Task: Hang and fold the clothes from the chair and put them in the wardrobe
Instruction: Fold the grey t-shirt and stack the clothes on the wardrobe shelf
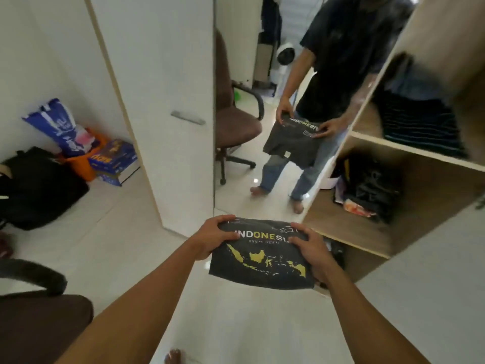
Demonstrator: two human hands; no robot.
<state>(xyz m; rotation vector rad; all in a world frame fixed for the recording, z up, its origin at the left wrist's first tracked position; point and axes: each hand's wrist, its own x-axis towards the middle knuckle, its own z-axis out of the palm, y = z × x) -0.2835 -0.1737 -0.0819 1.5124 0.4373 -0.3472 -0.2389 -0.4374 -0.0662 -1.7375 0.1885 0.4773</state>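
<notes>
A folded dark grey T-shirt [262,261] with a yellow map print and the word INDONESIA hangs in front of me. My left hand [214,236] grips its upper left edge. My right hand [313,249] grips its right edge. The shirt is held just in front of the open wardrobe [409,151], level with its lower shelves. The upper shelf holds a dark striped folded pile [420,127]; the shelf below holds dark bundled clothes [367,190]. The brown chair [39,327] sits at my lower left, its seat bare.
A mirror on the wardrobe door [262,101] reflects me, the shirt and the chair. A white closed door [168,114] stands left of it. On the floor at left lie a black bag [39,187], a blue bag [57,127] and boxes [115,161].
</notes>
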